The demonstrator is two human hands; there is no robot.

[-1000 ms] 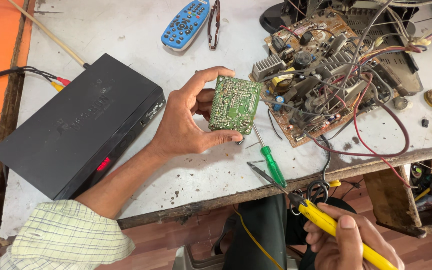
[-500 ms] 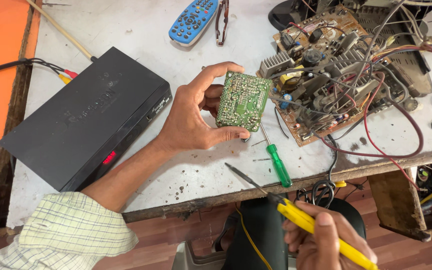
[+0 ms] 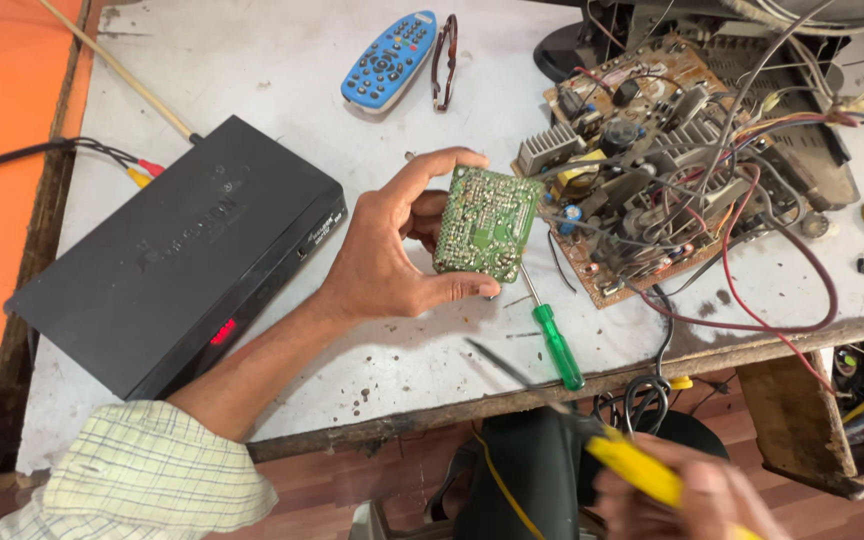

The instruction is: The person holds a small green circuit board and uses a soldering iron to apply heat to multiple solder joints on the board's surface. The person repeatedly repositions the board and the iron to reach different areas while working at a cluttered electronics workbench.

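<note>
Worktable (image 3: 252, 70), white, scuffed, bearing all items below.
Black set-top box (image 3: 182, 260), at 9 o'clock of the left hand, cables entering its rear.
Large brown circuit board (image 3: 652, 180), at 3 o'clock, dense with wires and heat sinks.
Blue remote (image 3: 389, 60), at 12 o'clock.
Left hand (image 3: 382, 250), clamped thumb-and-fingers on the small green circuit board (image 3: 487, 222), which is held upright above the table, solder side to camera, just beside the large board.
Right hand (image 3: 697, 495), at 5 o'clock, blurred, closed round a yellow-handled tool (image 3: 632, 465) with its dark tip (image 3: 497, 362) pointing toward the small board.
Green screwdriver (image 3: 555, 340), lying below the board, in the tip's path.
Risk, judged: the tip could slip across the solder joints, since the pinch grip gives little support; loose wires nearby may snag
</note>
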